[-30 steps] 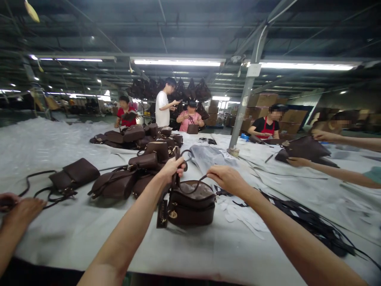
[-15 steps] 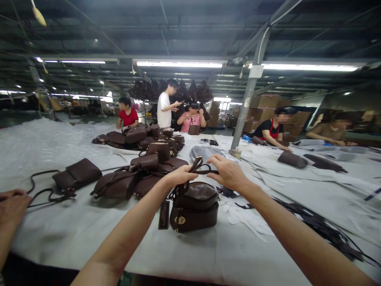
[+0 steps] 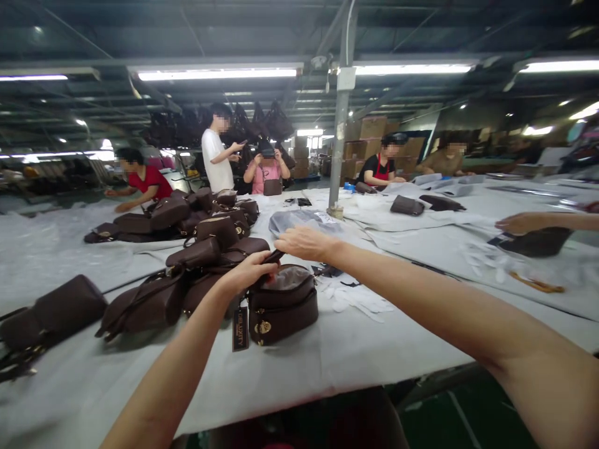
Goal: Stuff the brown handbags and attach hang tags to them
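A dark brown handbag point(image 3: 285, 313) stands upright on the white-covered table before me, its top open on a grey lining. A black hang tag point(image 3: 240, 329) and a round gold charm hang at its left end. My left hand point(image 3: 253, 271) is closed round the bag's dark strap point(image 3: 272, 256) just above the opening. My right hand point(image 3: 304, 243) pinches the same strap from the other side, close to the left hand. Its fingertips are partly hidden behind the knuckles.
More brown bags point(image 3: 145, 305) are heaped to the left and behind. White gloves point(image 3: 358, 299) and a grey plastic bag point(image 3: 299, 221) lie beyond my right hand. A metal post point(image 3: 337, 143) rises from the table. A co-worker's hand point(image 3: 521, 222) reaches in at right over a dark piece.
My view has turned right. My hands have come closer together, with the strap gathered between them instead of looped up. The co-worker's hand at the left edge has left view.
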`<state>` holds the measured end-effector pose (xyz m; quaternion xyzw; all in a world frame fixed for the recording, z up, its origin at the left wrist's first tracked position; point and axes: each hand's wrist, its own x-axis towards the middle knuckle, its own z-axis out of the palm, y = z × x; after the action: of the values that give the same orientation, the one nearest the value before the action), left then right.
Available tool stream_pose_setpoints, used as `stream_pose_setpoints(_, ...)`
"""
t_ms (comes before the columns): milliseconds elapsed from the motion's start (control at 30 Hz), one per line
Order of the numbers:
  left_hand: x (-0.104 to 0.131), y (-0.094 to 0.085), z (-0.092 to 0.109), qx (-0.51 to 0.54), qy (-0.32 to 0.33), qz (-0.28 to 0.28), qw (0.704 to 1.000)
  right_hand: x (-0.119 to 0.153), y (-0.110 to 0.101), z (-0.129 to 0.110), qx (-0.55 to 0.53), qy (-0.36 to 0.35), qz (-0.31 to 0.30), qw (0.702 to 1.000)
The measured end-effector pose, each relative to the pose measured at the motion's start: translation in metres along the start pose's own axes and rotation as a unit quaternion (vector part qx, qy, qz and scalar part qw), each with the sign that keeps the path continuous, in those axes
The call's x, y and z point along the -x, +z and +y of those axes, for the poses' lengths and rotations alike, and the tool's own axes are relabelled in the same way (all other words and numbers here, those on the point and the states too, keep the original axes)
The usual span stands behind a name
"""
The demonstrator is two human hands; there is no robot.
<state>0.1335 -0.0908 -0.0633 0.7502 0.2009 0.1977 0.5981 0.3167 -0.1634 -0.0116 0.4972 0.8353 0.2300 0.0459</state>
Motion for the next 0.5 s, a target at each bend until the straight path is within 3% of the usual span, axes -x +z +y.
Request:
stream_pose_setpoints(100,0.001,0.005,-0.012,-0.005,0.020,0.038,0.999,0.017,0.010,0.017,-0.097,0.022,0.060,0.993)
stream_pose_setpoints(200,0.000,0.009,-0.020,-0.008,0.038,0.073,0.997,0.058,0.035,0.037,-0.181,0.229,0.060,0.955)
stream_pose_setpoints(233,-0.001,0.010,-0.021,0.002,0.038,0.075,0.996,0.077,0.047,0.040,-0.182,0.318,0.014,0.930)
stream_pose_setpoints(267,-0.001,0.012,-0.022,0.013,0.037,0.072,0.997,0.095,0.061,0.040,-0.177,0.364,-0.026,0.914)
stream_pose_setpoints(400,-0.004,0.017,-0.022,0.016,0.037,0.048,0.998,0.161,0.126,0.004,-0.178,0.411,-0.144,0.883)
stream_pose_setpoints(500,-0.007,0.017,-0.022,0.016,0.023,0.054,0.998,0.188,0.162,-0.033,-0.171,0.430,-0.184,0.867)
